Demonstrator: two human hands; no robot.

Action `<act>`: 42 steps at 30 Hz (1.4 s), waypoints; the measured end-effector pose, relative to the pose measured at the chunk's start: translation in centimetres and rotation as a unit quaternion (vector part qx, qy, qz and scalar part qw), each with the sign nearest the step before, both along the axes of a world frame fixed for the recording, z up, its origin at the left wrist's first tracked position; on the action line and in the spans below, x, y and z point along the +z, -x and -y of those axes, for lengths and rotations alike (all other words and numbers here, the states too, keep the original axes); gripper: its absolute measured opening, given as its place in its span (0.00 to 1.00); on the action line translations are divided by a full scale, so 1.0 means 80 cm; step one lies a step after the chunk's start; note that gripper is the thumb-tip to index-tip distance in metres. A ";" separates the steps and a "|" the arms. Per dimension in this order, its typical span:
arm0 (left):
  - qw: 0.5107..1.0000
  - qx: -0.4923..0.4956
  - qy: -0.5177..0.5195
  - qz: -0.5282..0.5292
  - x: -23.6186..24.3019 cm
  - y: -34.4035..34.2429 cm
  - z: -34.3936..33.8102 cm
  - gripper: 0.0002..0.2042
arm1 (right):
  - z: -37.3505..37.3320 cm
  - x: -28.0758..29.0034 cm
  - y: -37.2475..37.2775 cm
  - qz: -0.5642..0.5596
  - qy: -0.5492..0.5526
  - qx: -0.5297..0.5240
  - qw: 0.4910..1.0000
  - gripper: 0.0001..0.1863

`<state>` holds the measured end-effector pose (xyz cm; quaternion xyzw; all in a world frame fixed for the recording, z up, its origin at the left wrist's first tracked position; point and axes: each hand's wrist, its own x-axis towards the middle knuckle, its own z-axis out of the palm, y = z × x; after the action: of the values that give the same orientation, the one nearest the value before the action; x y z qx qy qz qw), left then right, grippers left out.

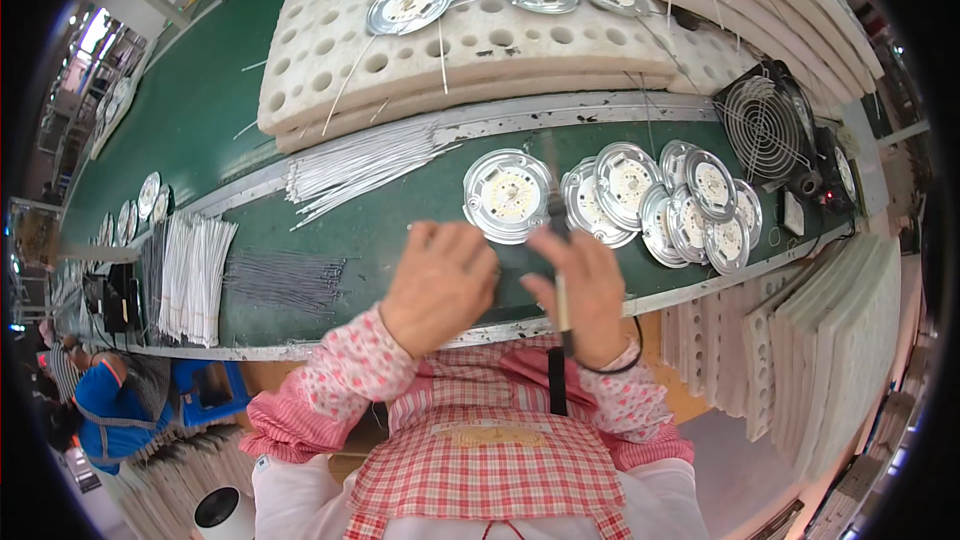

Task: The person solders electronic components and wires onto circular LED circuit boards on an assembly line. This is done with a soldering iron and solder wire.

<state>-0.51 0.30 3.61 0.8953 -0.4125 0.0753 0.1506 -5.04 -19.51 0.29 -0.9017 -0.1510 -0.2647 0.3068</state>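
Note:
A round silver metal plate with a pale circuit board [508,196] lies on the green bench just beyond my hands. My left hand [440,285] is closed with curled fingers at the near left of this plate; what it pinches, if anything, is hidden. In my right hand [588,290] I hold a soldering iron [557,215], upright and slightly blurred, its tip end beside the plate's right edge. To the right lies an overlapping group of several similar plates [628,186].
White wires [355,172] lie beyond my left hand, with white [190,275] and dark wire bundles [285,280] to the left. A black fan [762,125] stands at the right. Perforated foam slabs [440,50] carry more plates at the back. Another person [115,405] is at lower left.

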 end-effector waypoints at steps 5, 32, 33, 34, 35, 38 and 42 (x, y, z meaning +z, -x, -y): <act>0.996 0.020 0.059 -0.057 0.002 0.015 -0.010 0.11 | -0.034 -0.003 0.005 -0.071 -0.058 0.063 0.994 0.12; 0.817 0.162 0.418 -0.364 0.000 0.000 -0.071 0.03 | -0.056 0.014 -0.022 -0.378 -0.554 0.234 0.704 0.52; 0.822 0.155 0.417 -0.356 0.006 0.002 -0.061 0.05 | -0.057 0.020 -0.019 -0.392 -0.553 0.235 0.697 0.53; 0.822 0.153 0.416 -0.357 0.008 0.001 -0.056 0.05 | -0.055 0.019 -0.018 -0.392 -0.554 0.233 0.697 0.53; 0.823 0.151 0.414 -0.358 0.010 0.000 -0.053 0.05 | -0.053 0.018 -0.017 -0.392 -0.558 0.222 0.697 0.54; 0.824 0.159 0.414 -0.353 0.011 0.000 -0.046 0.04 | -0.052 0.015 -0.019 -0.378 -0.565 0.207 0.704 0.55; 0.837 0.154 0.408 -0.330 0.005 0.001 -0.044 0.03 | -0.051 0.016 -0.018 -0.377 -0.571 0.217 0.696 0.57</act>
<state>-0.55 3.82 3.98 0.7765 -0.1274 -0.0410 0.6158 -3.60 -15.42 1.59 -0.5194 -0.0340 0.1360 0.8429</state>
